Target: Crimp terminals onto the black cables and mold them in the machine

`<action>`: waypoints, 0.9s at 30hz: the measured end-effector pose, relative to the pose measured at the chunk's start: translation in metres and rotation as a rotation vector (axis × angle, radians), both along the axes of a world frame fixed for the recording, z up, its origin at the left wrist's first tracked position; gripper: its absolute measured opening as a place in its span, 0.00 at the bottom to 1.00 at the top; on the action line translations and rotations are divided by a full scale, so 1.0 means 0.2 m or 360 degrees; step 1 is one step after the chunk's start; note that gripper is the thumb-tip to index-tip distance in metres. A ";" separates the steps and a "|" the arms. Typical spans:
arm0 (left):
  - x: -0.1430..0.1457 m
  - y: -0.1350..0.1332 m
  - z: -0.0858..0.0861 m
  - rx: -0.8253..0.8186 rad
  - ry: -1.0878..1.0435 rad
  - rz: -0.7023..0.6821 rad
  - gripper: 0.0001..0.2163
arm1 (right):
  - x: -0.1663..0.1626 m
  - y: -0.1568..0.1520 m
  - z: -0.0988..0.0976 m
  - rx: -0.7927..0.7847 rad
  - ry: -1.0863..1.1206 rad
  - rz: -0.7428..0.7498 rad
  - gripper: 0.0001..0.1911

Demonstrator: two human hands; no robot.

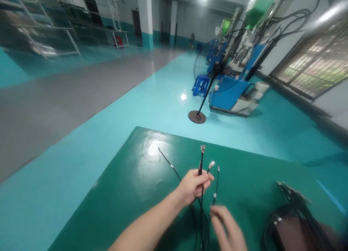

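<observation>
My left hand is closed around a bundle of black cables. One cable end with a pale metal-looking connector points up from the grip, and a second connector sticks out by the fingertips. A thin black cable branch with a white tag extends to the upper left. My right hand, slightly blurred, pinches another thin black cable that has a white tag and a small tip. Below the hands, cable lengths hang down and loop toward the bottom edge.
A green-topped table lies under the hands. More black cables are heaped at its right, blurred. Beyond stand a floor fan, a blue stool and blue machines. White-framed racks are at far left.
</observation>
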State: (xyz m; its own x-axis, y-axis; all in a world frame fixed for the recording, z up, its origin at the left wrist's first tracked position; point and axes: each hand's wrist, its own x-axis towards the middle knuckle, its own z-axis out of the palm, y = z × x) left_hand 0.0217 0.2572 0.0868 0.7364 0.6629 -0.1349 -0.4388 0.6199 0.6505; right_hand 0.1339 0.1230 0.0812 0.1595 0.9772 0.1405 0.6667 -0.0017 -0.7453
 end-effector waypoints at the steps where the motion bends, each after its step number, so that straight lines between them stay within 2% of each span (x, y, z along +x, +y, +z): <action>1: 0.00 -0.03 0.00 0.0043 0.0042 -0.0035 0.13 | 0.03 0.05 0.08 0.0029 0.0070 -0.0106 0.12; 4: 0.03 -0.09 -0.01 0.0157 0.0166 -0.0049 0.12 | 0.07 0.19 0.25 0.0081 0.0302 -0.0200 0.14; 6: 0.05 -0.12 -0.03 0.0198 0.0217 -0.0023 0.14 | 0.06 0.25 0.28 0.0093 0.0448 -0.0134 0.14; 13: 0.09 -0.13 -0.09 0.0167 0.0274 0.0051 0.15 | 0.05 0.29 0.21 0.0186 0.0528 -0.0141 0.11; 21: 0.11 -0.14 -0.09 0.0040 0.0237 -0.0006 0.16 | 0.09 0.30 0.19 0.0176 0.0535 -0.0148 0.10; 27: 0.13 -0.16 -0.10 0.0013 0.0203 0.0089 0.15 | 0.10 0.32 0.17 0.0152 0.0569 -0.0143 0.10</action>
State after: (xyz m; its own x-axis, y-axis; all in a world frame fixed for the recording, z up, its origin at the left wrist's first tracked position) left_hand 0.0479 0.2242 0.0671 0.6757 0.7038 -0.2193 -0.3859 0.5911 0.7083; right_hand 0.1538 0.1864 0.1161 0.2992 0.9423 0.1502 0.3649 0.0325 -0.9305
